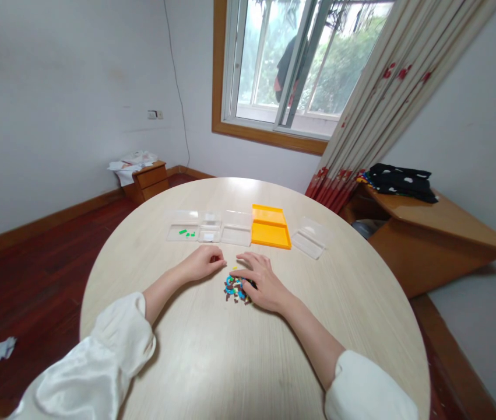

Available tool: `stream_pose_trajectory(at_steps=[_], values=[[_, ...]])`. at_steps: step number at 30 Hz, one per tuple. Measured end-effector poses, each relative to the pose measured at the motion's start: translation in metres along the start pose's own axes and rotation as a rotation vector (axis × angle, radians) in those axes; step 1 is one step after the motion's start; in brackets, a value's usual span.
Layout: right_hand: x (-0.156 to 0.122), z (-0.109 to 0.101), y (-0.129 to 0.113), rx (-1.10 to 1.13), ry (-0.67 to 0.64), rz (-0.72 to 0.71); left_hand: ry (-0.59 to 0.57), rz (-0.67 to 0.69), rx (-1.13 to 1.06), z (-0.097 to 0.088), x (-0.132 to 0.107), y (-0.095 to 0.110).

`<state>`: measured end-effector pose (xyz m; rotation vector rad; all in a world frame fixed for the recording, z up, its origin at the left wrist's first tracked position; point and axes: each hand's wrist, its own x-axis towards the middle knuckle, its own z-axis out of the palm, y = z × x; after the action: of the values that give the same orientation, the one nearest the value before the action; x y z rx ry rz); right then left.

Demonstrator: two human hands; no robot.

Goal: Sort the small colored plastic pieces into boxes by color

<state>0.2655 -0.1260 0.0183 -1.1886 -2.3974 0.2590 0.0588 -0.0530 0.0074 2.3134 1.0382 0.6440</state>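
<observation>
A small pile of mixed building-block pieces [232, 287], brown, blue, green and yellow, lies on the round table in front of me. My right hand [264, 284] reaches over the pile's right side with fingers apart, the fingertips at or just above the pieces. To the left of the pile, my left hand [206, 262] rests near the tabletop with its fingers curled together; whether anything is inside them is hidden. Behind it, several green pieces [182, 232] lie in an open clear plastic case [171, 236] at the left end of a row.
The row continues with a small clear case [208, 228], another clear case [236, 235], an open orange case [271, 245] and a tilted clear case [308, 245]. All stand on the pale round table [248, 361]. A wooden cabinet [440, 245] is beyond it, right.
</observation>
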Motion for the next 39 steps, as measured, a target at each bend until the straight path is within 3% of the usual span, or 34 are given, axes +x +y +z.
stream_pose_trajectory(at_steps=[10, 18, 24, 30, 39], values=[[-0.001, 0.003, 0.010, -0.063, 0.123, 0.068, 0.073, -0.007, 0.003, 0.002, 0.000, -0.001], [0.001, -0.001, 0.007, -0.082, 0.036, 0.098, 0.124, -0.028, 0.017, 0.000, 0.000, 0.005], [0.010, 0.001, 0.016, -0.027, 0.112, 0.121, 0.126, -0.021, -0.002, 0.001, 0.002, 0.005], [0.015, 0.005, 0.019, -0.003, 0.107, 0.099, 0.127, -0.013, -0.017, 0.002, 0.002, 0.005], [0.019, 0.010, 0.020, 0.011, 0.234, 0.166, 0.110, 0.052, -0.016, 0.003, 0.002, 0.008]])
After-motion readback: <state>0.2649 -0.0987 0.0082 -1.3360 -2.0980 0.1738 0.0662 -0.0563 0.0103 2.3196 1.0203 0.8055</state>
